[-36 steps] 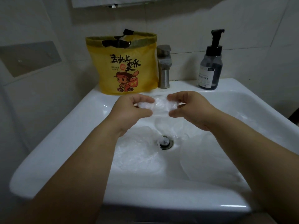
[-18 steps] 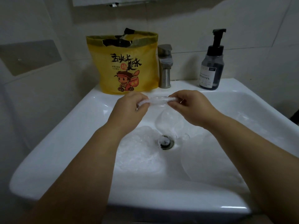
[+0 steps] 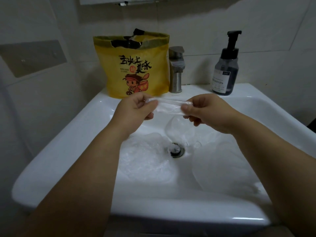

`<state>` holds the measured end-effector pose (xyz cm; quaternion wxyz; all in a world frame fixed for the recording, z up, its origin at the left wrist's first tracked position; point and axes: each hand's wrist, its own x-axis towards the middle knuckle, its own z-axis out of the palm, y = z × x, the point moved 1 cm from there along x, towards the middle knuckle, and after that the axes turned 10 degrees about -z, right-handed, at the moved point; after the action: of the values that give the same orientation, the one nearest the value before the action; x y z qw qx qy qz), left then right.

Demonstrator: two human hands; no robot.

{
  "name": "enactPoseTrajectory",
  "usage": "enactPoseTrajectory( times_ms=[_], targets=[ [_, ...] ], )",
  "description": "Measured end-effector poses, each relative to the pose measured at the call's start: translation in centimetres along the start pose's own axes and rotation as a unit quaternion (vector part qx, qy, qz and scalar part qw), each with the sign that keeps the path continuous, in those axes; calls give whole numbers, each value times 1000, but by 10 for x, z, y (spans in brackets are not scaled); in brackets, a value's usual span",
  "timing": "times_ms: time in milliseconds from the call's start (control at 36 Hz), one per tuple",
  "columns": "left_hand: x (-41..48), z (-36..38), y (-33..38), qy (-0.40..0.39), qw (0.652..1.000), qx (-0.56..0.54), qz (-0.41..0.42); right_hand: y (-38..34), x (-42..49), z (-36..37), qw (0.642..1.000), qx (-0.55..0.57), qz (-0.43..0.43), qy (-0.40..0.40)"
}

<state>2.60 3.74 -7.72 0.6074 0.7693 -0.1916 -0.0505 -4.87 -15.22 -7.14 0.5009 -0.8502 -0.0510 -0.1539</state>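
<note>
Right now the left hand [image 3: 135,112] and right hand [image 3: 210,113] each pinch an end of a clear plastic film [image 3: 168,106], stretched between them above the white sink [image 3: 68,142], in front of the yellow bag [image 3: 135,65].

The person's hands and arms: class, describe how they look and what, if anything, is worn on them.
The left hand and right hand are bare: no gloves, rings or watch show. The left forearm and right forearm are bare too; no sleeve is in view.
</note>
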Motion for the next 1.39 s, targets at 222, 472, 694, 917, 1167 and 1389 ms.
enactPoseTrajectory(
  times_ms=[222, 472, 694, 917, 1167, 1389],
  targets=[
    [2, 7, 11, -16, 949, -309, -63, -7, -4, 10, 993, 106, 47, -16],
    [-17, 51, 3, -213, 953, -137, -165, -13, -7, 38, 985, 172, 30, 17],
    [-7, 41, 5, -117, 953, -228, -161, -16, -9, 38, 988, 149, 30, 13],
    [-1, 23, 5, 19, 962, -224, -157, -15, -9, 26, 983, 171, 70, -8],
    [0, 9, 0, 11, 987, -131, -96, -7, -9, 6, 980, 177, 93, 9],
    [-7, -1, 1, -96, 985, -45, -139, -1, -8, -5, 982, 165, 89, -11]
  ],
)
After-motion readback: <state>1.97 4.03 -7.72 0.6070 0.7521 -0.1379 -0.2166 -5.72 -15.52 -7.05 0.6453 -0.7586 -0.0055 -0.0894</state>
